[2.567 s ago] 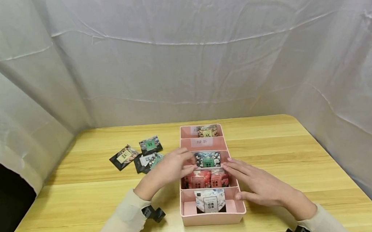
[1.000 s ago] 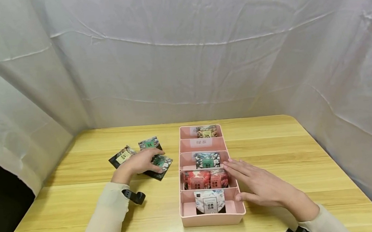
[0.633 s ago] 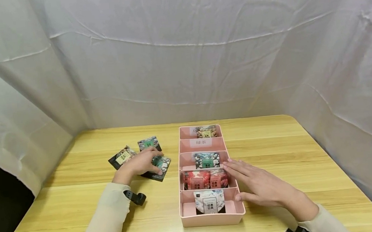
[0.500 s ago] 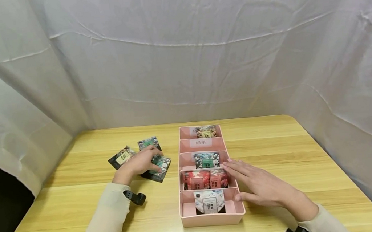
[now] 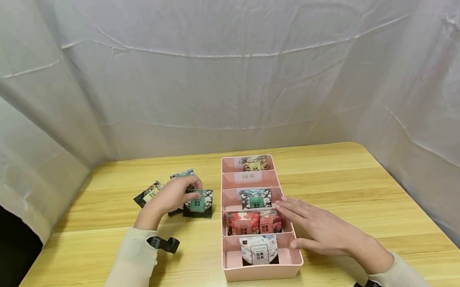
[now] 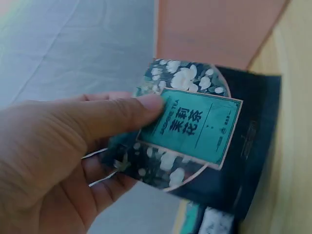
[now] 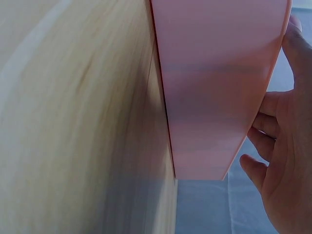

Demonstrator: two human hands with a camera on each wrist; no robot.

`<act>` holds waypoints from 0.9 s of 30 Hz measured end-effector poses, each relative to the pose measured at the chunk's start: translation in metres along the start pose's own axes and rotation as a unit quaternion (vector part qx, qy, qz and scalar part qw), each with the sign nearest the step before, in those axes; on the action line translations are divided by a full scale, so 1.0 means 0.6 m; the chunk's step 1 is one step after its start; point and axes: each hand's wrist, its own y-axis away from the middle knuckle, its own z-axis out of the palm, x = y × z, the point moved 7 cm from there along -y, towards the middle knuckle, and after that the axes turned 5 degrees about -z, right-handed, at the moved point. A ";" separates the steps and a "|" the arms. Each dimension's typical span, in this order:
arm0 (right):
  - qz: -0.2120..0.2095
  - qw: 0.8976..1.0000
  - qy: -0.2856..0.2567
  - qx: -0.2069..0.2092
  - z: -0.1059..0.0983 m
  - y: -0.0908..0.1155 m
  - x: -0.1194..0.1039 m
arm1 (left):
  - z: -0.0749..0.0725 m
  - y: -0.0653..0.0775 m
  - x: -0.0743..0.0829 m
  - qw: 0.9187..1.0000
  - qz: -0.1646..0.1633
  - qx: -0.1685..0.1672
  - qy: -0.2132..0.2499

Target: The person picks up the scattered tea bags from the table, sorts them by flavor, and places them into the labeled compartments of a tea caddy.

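Observation:
My left hand (image 5: 172, 196) pinches a jasmine tea bag packet (image 6: 195, 122) between thumb and fingers. The packet is dark, with white flowers and a green label, and in the head view it tilts up left of the pink divided box (image 5: 264, 272). My right hand (image 5: 326, 228) rests along the box's right rim with its fingers extended. Inside the box, one compartment holds a similar green-label packet (image 5: 256, 199), another holds red packets (image 5: 243, 223). The front one has a white packet (image 5: 259, 250), the rearmost a yellow-label packet (image 5: 255, 163).
A yellow-label packet (image 5: 148, 195) lies on the wooden table (image 5: 338, 175) left of my left hand. Another packet (image 5: 182, 174) lies behind that hand, partly covered. The second compartment from the back shows a paper label (image 5: 249, 176). White cloth (image 5: 225, 81) hangs around the table.
My left hand has gone from the box to the loose packets and now raises the jasmine tea packet off the pile. The right hand has stayed at the box rim.

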 end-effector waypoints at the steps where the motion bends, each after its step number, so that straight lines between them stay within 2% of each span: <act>1: 0.001 1.000 0.000 0.000 0.000 0.000 0.000 | -0.005 0.001 0.005 1.000 0.006 0.010 0.003; 10: 0.008 1.000 -0.002 -0.001 0.000 0.000 -0.001 | -0.036 0.009 0.049 0.994 0.056 0.089 0.015; 16: 0.010 1.000 0.002 -0.002 0.001 0.001 -0.001 | -0.048 0.016 0.070 0.991 0.062 0.111 0.046; 23: 0.010 1.000 0.004 -0.001 0.002 0.001 -0.001 | -0.059 0.021 0.096 0.980 0.101 0.149 0.085; 27: 0.007 1.000 0.002 0.000 0.002 0.000 -0.001 | -0.056 0.019 0.107 0.975 0.111 0.169 0.094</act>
